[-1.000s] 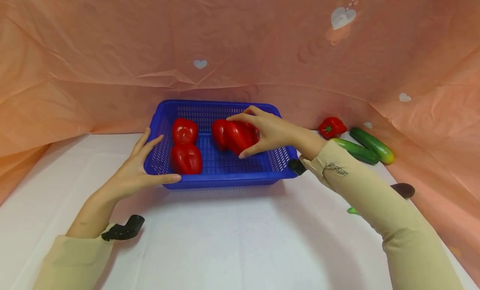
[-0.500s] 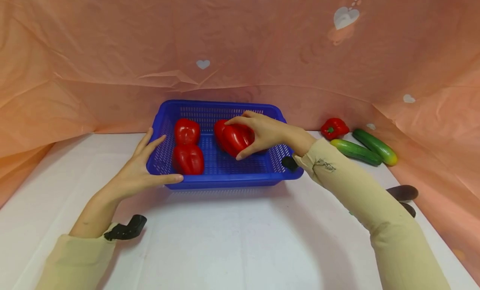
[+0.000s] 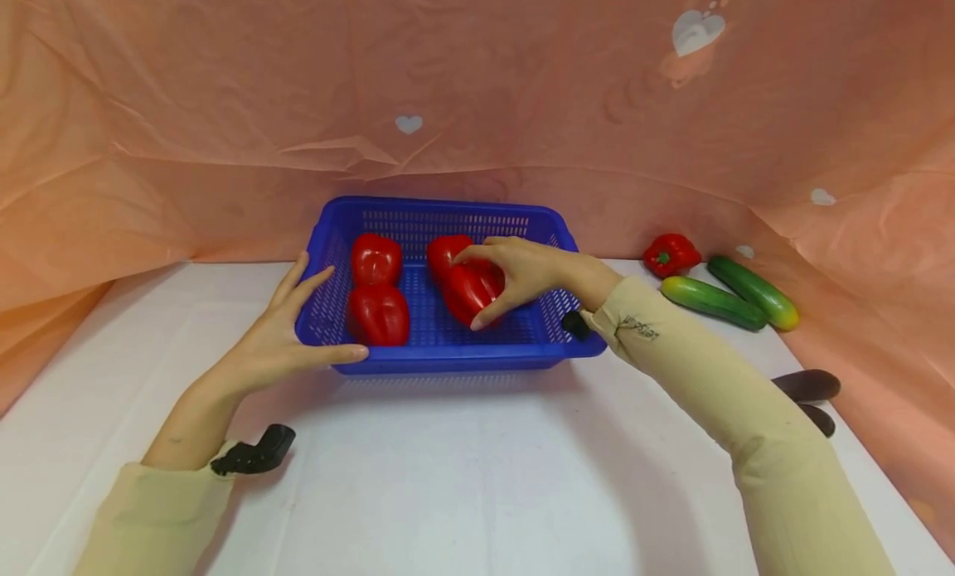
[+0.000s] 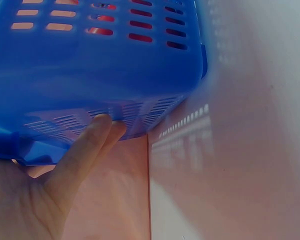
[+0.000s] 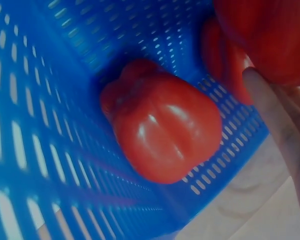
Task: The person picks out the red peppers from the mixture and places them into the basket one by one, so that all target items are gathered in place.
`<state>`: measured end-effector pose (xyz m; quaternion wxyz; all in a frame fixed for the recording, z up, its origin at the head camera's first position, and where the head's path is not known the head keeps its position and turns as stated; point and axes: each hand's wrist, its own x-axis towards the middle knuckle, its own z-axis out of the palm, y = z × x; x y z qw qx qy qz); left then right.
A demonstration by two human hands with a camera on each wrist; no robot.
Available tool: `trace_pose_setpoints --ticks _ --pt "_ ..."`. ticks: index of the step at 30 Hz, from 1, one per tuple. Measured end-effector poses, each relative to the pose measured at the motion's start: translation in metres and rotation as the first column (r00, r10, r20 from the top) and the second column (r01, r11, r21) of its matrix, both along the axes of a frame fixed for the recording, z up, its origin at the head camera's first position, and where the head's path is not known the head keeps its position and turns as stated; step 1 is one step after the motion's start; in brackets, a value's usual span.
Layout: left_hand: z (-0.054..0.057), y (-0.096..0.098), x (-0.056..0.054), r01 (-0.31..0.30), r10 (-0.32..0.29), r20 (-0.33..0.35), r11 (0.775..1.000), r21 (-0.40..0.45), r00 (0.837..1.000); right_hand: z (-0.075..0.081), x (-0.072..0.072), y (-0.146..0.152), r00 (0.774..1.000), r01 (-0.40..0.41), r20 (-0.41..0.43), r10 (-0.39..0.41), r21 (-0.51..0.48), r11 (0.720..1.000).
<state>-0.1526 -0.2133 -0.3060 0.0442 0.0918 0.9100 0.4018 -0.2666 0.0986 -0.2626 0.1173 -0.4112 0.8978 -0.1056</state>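
Observation:
A blue perforated basket point(image 3: 462, 359) stands against the back cloth. My left hand point(image 3: 272, 340) spreads over its left end, thumb along the front rim. In the left wrist view, straight fingers point(image 4: 90, 142) rest against the outer basket wall. Inside, my right hand point(image 3: 525, 269) grips a red bell pepper point(image 3: 470, 292) between thumb and fingers. Another red bell pepper point(image 3: 445, 251) lies just behind it. Two more, a rear bell pepper point(image 3: 376, 259) and a front bell pepper point(image 3: 380, 315), sit at the left. In the right wrist view, a bell pepper point(image 5: 165, 127) lies near the basket wall.
Right of the basket lie a red bell pepper point(image 3: 670, 254), a yellow-tipped cucumber point(image 3: 712, 302) and a darker cucumber point(image 3: 753, 291). An eggplant point(image 3: 809, 385) and another eggplant point(image 3: 819, 418) lie partly behind the right sleeve. A peach cloth point(image 3: 477, 79) hangs behind the white table point(image 3: 418, 476).
My right hand has brought the gripped bell pepper lower and slightly toward the front of the basket. The left hand keeps its place at the basket's left end.

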Motion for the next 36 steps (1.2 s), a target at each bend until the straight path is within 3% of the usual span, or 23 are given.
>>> trace_pose_setpoints --ticks 7,14,20,36 --pt "0.000 0.001 0.000 0.002 -0.002 0.004 1.000 0.006 1.000 -0.012 -0.005 -0.006 0.997 -0.065 0.027 0.066 -0.036 0.997" --pt "0.001 0.001 0.000 0.001 -0.001 0.003 1.000 0.005 1.000 -0.019 -0.005 -0.013 0.998 -0.031 0.060 0.032 -0.021 0.999" --pt "0.000 0.002 0.001 0.003 -0.003 0.007 1.000 0.006 1.000 -0.027 -0.005 -0.015 0.994 -0.077 0.071 0.080 -0.041 0.996" --pt "0.000 0.000 0.001 -0.001 0.001 0.005 1.000 0.004 1.000 -0.025 -0.009 -0.015 0.989 -0.133 0.067 0.133 -0.010 0.991"
